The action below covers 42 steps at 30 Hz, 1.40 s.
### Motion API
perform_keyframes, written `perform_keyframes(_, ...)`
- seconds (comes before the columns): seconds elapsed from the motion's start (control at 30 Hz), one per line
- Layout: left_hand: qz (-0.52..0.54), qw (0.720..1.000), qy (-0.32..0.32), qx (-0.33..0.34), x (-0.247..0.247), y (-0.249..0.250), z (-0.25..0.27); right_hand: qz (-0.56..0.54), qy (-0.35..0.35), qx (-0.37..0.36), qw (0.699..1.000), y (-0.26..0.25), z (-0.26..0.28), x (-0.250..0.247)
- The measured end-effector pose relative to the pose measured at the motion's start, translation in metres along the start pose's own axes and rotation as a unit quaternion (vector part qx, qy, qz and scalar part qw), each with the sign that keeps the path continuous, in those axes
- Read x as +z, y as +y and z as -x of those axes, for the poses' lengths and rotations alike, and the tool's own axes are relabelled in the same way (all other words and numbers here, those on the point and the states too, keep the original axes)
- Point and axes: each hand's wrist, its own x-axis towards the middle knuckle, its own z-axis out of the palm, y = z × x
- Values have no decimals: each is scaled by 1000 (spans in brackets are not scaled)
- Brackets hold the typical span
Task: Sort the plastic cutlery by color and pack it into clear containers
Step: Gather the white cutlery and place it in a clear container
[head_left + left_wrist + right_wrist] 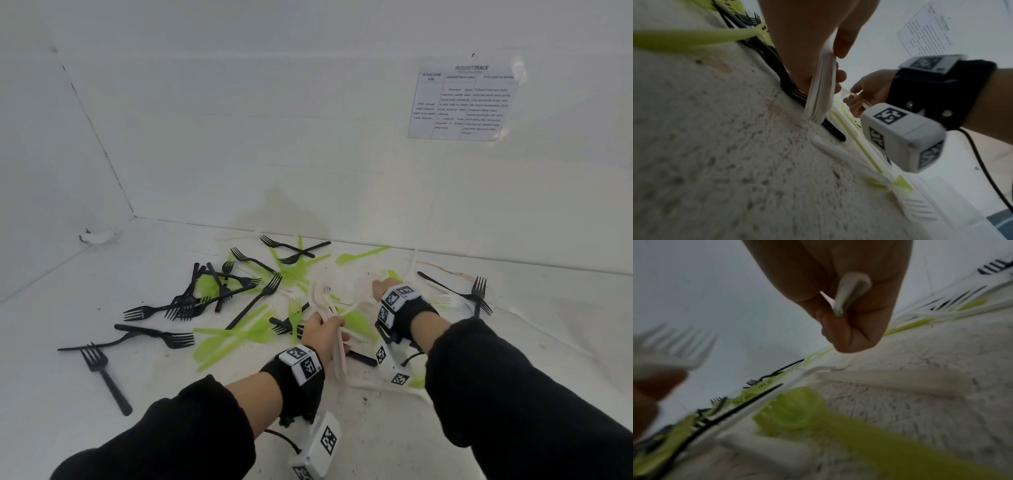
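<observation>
Your stacked white cutlery (337,346) could fan out and slip back onto the desk (496,342) among the black forks (178,305) and green pieces (236,337) if your left hand (322,337) loosens, its fingers (840,76) being curled tight round the bundle while your right hand (382,286) pinches one more white piece (851,293).

Table (445,428): bears the scattered cutlery; walls behind and to the left.
Sheet of paper (464,102): on the back wall, upper right.
Heap of forks (191,301): left of centre, crossing one another.
Single fork (102,373): nearest, far left, apart from the heap.
Spoon (359,255): near the back wall, right of centre.
Two forks (478,294): far right, overlapping.
Left hand (323,334): centre, before the heap.
Right hand (383,286): just right of and behind the left hand.
</observation>
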Motion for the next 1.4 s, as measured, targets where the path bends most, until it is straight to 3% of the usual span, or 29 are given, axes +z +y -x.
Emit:
perform_keyframes(0.2, 4, 1000, 7, -21, -1, 7, -14, 91, -54, 2, 994, -2, -9, 10)
perform_keyframes(0.4, 4, 999, 5, -31, 4, 7, -28, 131, -58, -14, 990, -2, -23, 5)
perform_keyframes(0.57, -3, 999, 6, -38, 11, 6, -36, 223, -93, -28, 970, 6, -24, 10)
perform_keyframes(0.7, 1, 999, 1, -38, 14, 8, -40, 241, -66, -76, 965, 1, -26, 3)
perform_keyframes(0.8, -1, 999, 3, -35, 13, 6, -41, 163, -37, -75, 983, -6, -25, -1)
perform_keyframes(1.03, -11, 1000, 5, -26, 10, 1, -42, 274, -91, -88, 953, 8, -25, 18)
perform_keyframes(1.13, 5, 1000, 7, -24, 11, 0, -41, 290, -76, -90, 950, 8, -23, 19)
perform_keyframes(1.27, 20, 1000, 5, -21, 10, -4, -42, 244, -60, -101, 963, 6, -18, 9)
perform_keyframes(1.4, 46, 999, 2, -10, 11, -6, -43, 71, -49, -123, 989, 9, -7, 4)
